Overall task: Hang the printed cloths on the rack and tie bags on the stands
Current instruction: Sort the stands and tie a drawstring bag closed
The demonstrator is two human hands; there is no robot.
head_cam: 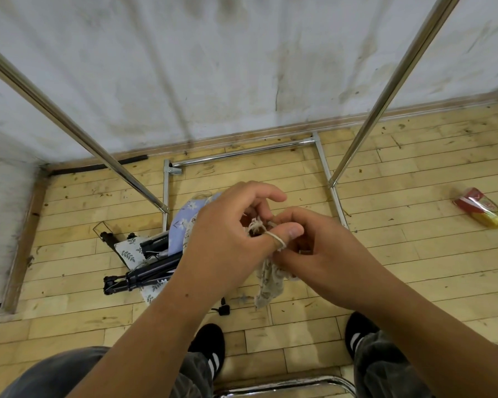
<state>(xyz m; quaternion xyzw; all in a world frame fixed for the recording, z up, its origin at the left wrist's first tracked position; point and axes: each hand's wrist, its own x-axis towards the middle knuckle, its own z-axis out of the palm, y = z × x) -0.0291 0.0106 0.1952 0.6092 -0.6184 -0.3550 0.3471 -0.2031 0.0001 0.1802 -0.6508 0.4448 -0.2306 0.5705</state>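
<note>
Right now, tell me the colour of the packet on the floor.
The packet is red and gold; head view.

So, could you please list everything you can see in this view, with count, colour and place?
drawstring bag: one, beige printed, held between both hands
cord: one, off-white, looped round the left thumb
rack: one, chrome, base on the floor by the wall, uprights rising left and right
stands: at least two, black, folded, on the floor left of centre
printed cloths: at least two, blue floral and white leafy, under the stands
packet: one, red and gold, floor at right
shoes: two, black with white stripes, bottom
left hand: one, centre, grips the bag
right hand: one, centre, pinches the bag
</note>
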